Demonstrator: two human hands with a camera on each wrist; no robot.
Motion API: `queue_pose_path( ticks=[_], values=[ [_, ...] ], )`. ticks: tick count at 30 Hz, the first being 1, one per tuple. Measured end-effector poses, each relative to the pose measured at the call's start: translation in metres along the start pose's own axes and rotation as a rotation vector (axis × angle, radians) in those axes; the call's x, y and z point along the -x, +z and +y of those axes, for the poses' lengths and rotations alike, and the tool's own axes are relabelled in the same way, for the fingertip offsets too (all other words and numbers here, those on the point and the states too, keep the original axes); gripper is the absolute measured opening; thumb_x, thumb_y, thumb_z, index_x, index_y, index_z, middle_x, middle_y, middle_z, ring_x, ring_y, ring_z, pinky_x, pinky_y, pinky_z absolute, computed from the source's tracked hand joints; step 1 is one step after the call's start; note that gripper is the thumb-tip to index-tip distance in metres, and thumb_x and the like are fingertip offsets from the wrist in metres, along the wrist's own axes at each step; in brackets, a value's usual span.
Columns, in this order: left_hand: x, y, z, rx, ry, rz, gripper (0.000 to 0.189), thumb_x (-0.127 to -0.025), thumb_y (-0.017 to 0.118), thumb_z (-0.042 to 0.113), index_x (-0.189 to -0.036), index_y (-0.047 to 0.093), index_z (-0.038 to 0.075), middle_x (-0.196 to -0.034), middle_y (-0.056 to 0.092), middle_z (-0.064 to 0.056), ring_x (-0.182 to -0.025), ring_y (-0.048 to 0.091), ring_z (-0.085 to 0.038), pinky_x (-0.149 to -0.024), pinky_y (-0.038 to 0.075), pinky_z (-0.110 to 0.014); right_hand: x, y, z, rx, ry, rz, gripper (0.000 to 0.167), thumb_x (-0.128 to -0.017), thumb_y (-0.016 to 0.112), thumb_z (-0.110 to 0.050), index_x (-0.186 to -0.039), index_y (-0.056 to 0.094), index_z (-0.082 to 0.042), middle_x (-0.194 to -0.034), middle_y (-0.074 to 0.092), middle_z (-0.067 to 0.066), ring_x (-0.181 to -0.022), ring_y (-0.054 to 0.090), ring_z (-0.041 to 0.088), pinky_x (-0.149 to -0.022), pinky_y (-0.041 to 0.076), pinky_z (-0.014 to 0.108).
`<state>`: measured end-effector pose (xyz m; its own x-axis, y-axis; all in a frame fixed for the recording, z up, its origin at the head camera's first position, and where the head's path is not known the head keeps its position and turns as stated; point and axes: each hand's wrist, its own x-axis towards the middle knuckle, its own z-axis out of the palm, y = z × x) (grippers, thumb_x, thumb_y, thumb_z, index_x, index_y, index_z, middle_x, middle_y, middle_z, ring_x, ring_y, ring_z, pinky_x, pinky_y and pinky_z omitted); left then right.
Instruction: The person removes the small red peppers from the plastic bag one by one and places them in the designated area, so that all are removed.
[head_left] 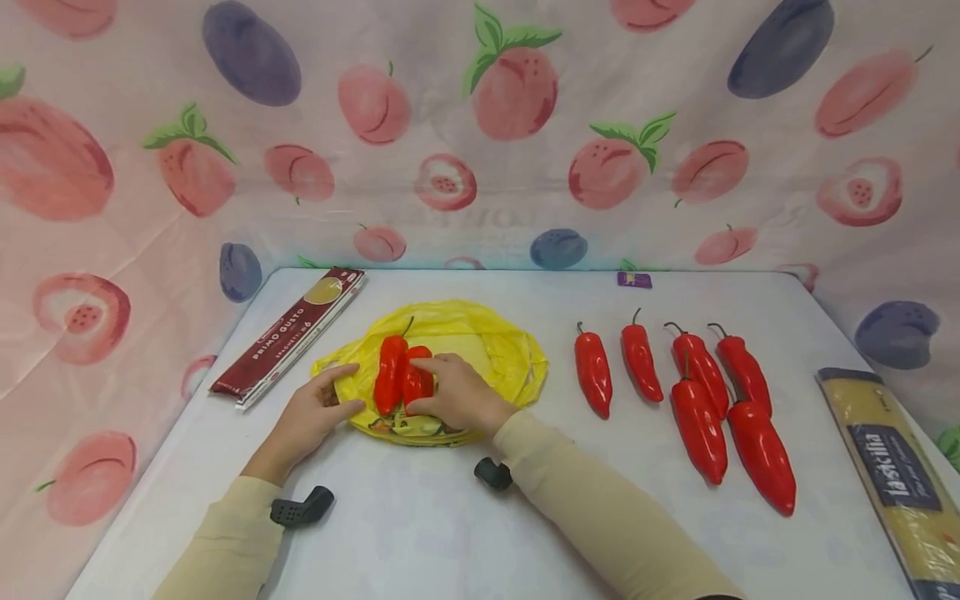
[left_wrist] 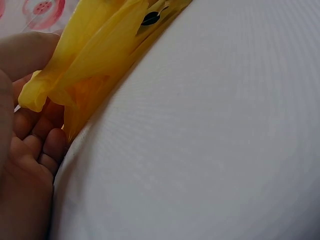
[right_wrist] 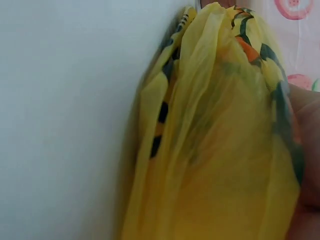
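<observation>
A yellow plastic bag (head_left: 517, 354) lies spread on the table, with two red peppers on it. The left one (head_left: 389, 377) shows whole, its dark stem pointing away. My right hand (head_left: 462, 396) grips the other red pepper (head_left: 417, 385) by its right side, index finger near its top and thumb near its lower end. At the bag's left edge is my left hand (head_left: 318, 412), thumb and index finger apart. In the left wrist view, the bag's loose corner (left_wrist: 35, 95) sits between this thumb and the bent fingers. Folds of the bag (right_wrist: 225, 165) hide the peppers in the right wrist view.
Several more red peppers (head_left: 699, 431) lie on the right side of the white table (head_left: 420, 533). A dark red spaghetti pack (head_left: 285, 337) is at the left, a yellow pasta pack (head_left: 892, 467) at the right edge, and a small purple packet (head_left: 634, 280) at the back.
</observation>
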<state>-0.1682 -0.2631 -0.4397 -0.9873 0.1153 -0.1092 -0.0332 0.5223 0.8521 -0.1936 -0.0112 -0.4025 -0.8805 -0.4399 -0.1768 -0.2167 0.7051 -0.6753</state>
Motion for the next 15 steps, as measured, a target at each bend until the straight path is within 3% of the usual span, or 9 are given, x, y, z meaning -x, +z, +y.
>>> queue_pose_path(
  ticks=[8, 15],
  values=[
    [-0.0002, 0.0004, 0.0002, -0.005, 0.002, -0.002, 0.064, -0.094, 0.071, 0.029, -0.149, 0.045, 0.01, -0.152, 0.04, -0.018, -0.132, 0.043, -0.035, -0.107, 0.04, -0.052, -0.0062, 0.0047, 0.0007, 0.008, 0.044, 0.004, 0.081, -0.086, 0.079, -0.038, -0.155, 0.039, -0.026, -0.151, 0.04, 0.011, -0.134, 0.04, 0.027, -0.099, 0.05, 0.044],
    [-0.0001, -0.0001, 0.0004, -0.007, 0.005, -0.001, 0.064, -0.094, 0.071, 0.029, -0.149, 0.046, 0.01, -0.153, 0.04, -0.019, -0.133, 0.043, -0.036, -0.107, 0.039, -0.053, -0.0091, 0.0057, 0.0021, -0.021, 0.062, 0.011, 0.081, -0.087, 0.079, -0.033, -0.156, 0.038, -0.024, -0.148, 0.044, 0.009, -0.131, 0.043, 0.026, -0.097, 0.051, 0.042]
  ],
)
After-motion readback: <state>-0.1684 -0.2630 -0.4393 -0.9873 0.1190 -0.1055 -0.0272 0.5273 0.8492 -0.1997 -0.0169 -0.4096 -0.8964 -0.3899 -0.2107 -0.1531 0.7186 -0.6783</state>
